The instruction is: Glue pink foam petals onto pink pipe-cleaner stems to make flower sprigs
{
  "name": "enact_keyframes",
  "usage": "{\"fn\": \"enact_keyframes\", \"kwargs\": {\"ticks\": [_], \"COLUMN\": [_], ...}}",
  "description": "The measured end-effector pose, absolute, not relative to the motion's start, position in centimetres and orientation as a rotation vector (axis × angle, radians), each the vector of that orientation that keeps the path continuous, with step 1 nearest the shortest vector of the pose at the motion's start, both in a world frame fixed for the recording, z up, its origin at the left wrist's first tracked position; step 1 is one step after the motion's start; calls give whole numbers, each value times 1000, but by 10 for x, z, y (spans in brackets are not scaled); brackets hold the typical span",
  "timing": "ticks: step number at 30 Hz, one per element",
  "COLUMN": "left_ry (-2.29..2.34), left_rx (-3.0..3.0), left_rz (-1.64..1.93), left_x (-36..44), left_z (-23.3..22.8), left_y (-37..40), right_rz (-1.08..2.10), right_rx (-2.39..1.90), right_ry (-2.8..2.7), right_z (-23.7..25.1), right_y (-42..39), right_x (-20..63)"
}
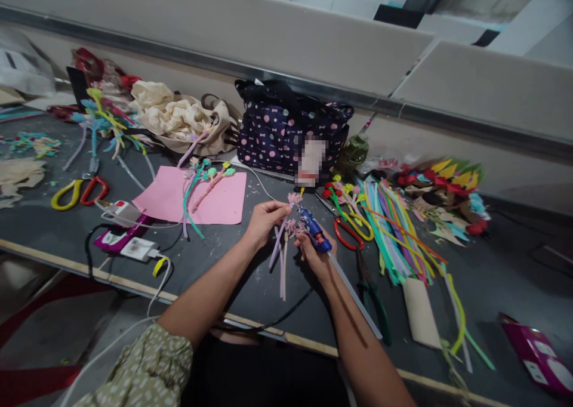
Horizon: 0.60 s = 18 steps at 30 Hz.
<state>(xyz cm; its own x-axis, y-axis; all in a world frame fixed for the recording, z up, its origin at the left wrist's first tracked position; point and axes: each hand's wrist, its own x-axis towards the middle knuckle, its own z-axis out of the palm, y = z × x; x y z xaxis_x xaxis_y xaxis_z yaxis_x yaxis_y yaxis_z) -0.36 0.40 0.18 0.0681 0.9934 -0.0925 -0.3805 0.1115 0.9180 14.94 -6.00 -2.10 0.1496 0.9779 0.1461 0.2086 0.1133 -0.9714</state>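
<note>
A blurred patch (311,161) hides the front of the spotted bag (277,133) at the table's (514,276) far edge. The purple box (539,353) runs off the picture's right edge. The right hand (316,255) covers the glue gun's (314,230) grip.

Place: you're at a craft workbench.
Surface: dark grey glue-spattered worktable (250,287).
Supplies: bundle of multicoloured pipe cleaners (394,228), red-and-yellow-handled scissors (80,192), pink paper sheet (224,201).
</note>
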Motion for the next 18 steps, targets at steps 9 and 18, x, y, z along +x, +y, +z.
{"fn": "enact_keyframes", "kwargs": {"ticks": [9, 18], "left_ry": [922, 926], "left_rx": [867, 868], "left_rz": [1268, 1276], "left_x": [-3, -3], "left_z": [3, 6], "left_y": [4, 2], "right_rz": [926, 867], "right_rx": [-1323, -1306], "right_ry": [-1274, -1324], "right_z": [-26, -31], "right_y": [-58, -58], "right_x": [152, 152]}}
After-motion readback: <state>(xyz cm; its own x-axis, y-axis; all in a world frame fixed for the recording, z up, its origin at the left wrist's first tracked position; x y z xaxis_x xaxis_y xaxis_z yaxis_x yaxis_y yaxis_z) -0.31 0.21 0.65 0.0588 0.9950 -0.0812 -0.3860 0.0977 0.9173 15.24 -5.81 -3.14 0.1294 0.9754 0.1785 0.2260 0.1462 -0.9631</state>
